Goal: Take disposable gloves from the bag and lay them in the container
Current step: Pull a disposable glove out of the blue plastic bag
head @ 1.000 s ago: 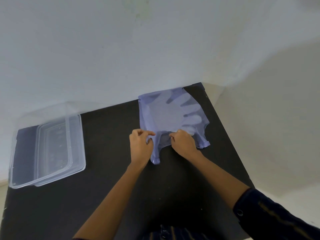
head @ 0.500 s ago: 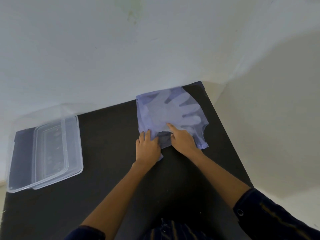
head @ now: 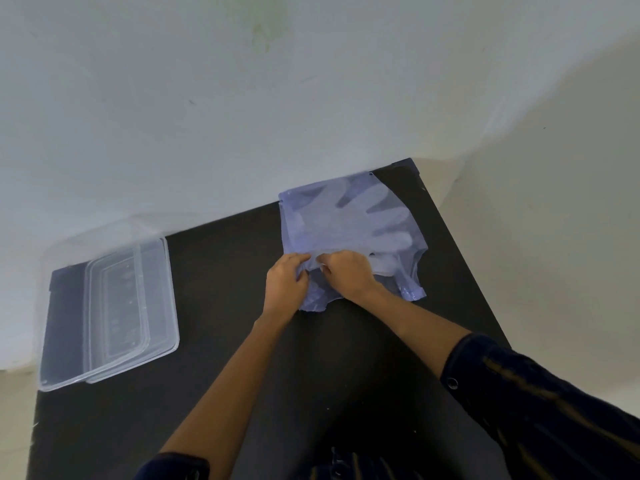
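Note:
A pale blue plastic bag (head: 349,220) lies flat at the far right of the black table (head: 225,341), with a clear disposable glove showing through it, fingers pointing away from me. My left hand (head: 285,284) pinches the bag's near opening edge. My right hand (head: 348,275) is closed on thin clear film at the same opening; whether it is bag or glove, I cannot tell. A clear rectangular container (head: 62,327) sits at the far left with nothing visible inside.
A clear lid (head: 133,313) lies overlapping the container's right side. White walls meet in a corner just behind the table. The table's right edge runs close beside the bag.
Both hands have shifted from pressing flat on the bag's lower part to pinching at its opening. The bag's near edge is now bunched and lifted between them.

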